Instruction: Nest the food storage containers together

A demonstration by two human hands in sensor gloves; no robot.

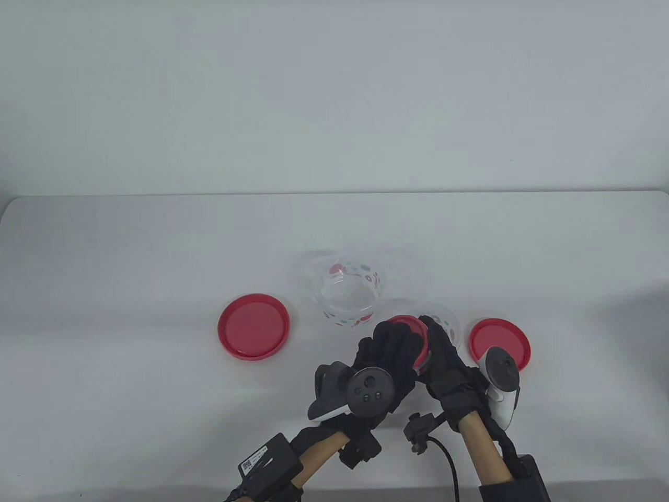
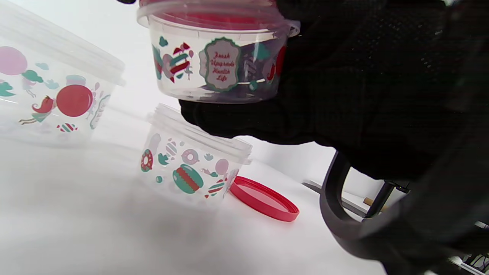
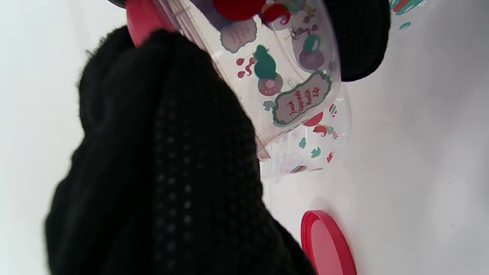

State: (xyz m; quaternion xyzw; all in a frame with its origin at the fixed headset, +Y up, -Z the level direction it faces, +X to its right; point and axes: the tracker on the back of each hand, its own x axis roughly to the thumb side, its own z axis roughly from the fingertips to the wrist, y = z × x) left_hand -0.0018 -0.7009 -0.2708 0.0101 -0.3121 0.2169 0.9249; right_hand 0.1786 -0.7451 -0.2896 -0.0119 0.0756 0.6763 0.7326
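Both hands meet low at centre: left hand [image 1: 389, 348] and right hand [image 1: 444, 355] grip the lidded tub [image 2: 217, 57], lifted off the surface [image 1: 130, 293].

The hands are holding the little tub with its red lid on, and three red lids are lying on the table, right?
Not quite: only two red lids lie on the table, a big one on the left and a smaller one on the right, as the table view shows. The hands do hold the little tub with its red lid on.
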